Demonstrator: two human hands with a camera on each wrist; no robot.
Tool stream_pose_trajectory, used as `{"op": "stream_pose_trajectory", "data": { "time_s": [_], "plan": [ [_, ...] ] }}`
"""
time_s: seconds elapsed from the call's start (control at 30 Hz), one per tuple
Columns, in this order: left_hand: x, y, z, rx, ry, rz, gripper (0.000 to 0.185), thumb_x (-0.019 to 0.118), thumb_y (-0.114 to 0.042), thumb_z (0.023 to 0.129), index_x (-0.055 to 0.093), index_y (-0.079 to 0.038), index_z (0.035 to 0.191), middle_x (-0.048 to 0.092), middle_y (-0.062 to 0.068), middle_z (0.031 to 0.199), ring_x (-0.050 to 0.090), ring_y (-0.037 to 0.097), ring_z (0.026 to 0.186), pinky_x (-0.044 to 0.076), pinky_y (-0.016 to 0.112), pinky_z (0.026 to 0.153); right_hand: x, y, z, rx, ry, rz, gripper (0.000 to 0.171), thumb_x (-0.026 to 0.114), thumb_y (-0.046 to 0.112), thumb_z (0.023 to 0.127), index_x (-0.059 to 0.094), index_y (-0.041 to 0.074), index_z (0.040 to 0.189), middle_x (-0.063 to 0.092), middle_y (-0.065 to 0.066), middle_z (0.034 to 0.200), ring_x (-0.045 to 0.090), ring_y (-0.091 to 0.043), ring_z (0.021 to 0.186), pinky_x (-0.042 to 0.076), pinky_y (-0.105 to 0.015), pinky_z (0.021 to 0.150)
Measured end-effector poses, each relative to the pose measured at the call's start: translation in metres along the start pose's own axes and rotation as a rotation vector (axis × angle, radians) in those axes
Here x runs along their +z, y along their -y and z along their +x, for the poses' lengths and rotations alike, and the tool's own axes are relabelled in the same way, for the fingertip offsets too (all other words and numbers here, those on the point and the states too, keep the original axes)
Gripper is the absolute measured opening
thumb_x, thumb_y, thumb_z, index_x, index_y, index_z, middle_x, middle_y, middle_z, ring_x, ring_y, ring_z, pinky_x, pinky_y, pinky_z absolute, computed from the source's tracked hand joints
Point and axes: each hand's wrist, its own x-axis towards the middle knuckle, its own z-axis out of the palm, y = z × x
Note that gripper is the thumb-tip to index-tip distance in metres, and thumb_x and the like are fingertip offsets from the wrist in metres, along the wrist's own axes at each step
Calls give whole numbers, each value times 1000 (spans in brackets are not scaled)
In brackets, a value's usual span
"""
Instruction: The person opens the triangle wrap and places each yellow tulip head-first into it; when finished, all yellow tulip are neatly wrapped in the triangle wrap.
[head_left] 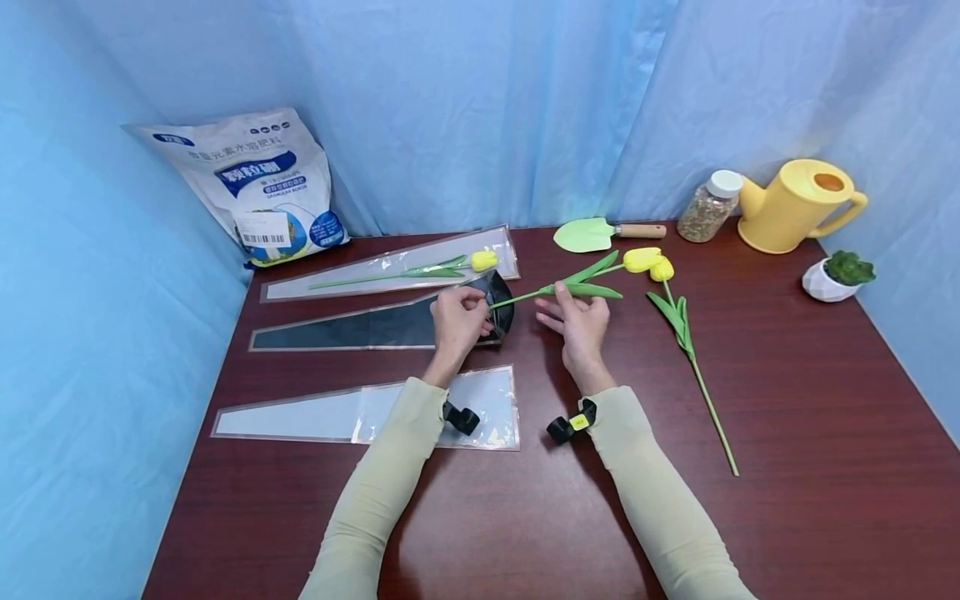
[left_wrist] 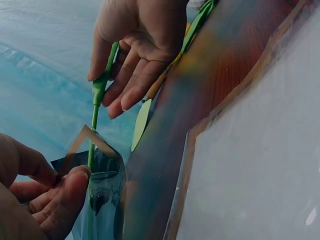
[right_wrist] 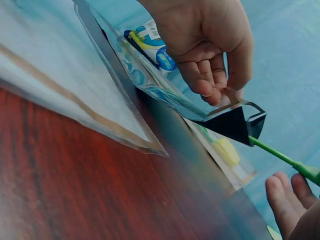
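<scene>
- I see my left hand (head_left: 457, 321) pinching the open mouth of the dark sleeve (head_left: 360, 329), which lies flat on the table (head_left: 787, 400) between two clear sleeves.
- My right hand (head_left: 579, 327) holds the yellow tulip (head_left: 577, 287) with its fingers only loosely bent around the stem; the stem's end sits inside the sleeve's mouth.
- A second tulip (head_left: 686, 333) lies just right of that hand.
</scene>
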Motion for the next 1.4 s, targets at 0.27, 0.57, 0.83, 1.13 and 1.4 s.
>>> {"op": "stream_pose_trajectory", "data": {
  "time_s": [0.27,0.57,0.83,1.13,1.4],
  "plan": [
    [-1,-1,-1,-29,-5,-6,19,59,-1,89,75,5,98,73,22,76,65,15,45,57,28,45,-2,5,3,38,-87,51,14,65,22,97,60,9,99,70,0,81,74,-15,69,63,-29,65],
    [1,-5,-3,-21,-3,-16,20,58,-1,87,75,5,96,73,22,74,62,10,43,58,30,46,6,0,-3,30,-36,28,12,68,16,95,57,11,92,73,2,79,74,-15,67,63,-30,61],
    [1,-9,-5,-3,1,0,21,57,-1,87,75,4,96,74,20,74,63,11,44,57,26,46,8,-2,-5,88,55,-3,12,68,20,95,63,11,91,75,3,80,75,-16,71,64,-34,65],
    [1,-11,-4,-17,8,-27,20,59,0,88,75,4,99,74,22,75,62,9,43,57,27,45,2,4,-2,74,-49,18,19,60,24,100,56,11,87,65,-1,88,75,-22,74,64,-34,62],
    [0,-10,-5,-17,15,-15,21,58,-1,89,75,4,98,74,21,75,64,11,45,58,27,47,8,-3,-6,97,23,-54,14,62,18,99,58,11,87,69,5,82,74,-17,71,63,-32,61]
  ]
}}
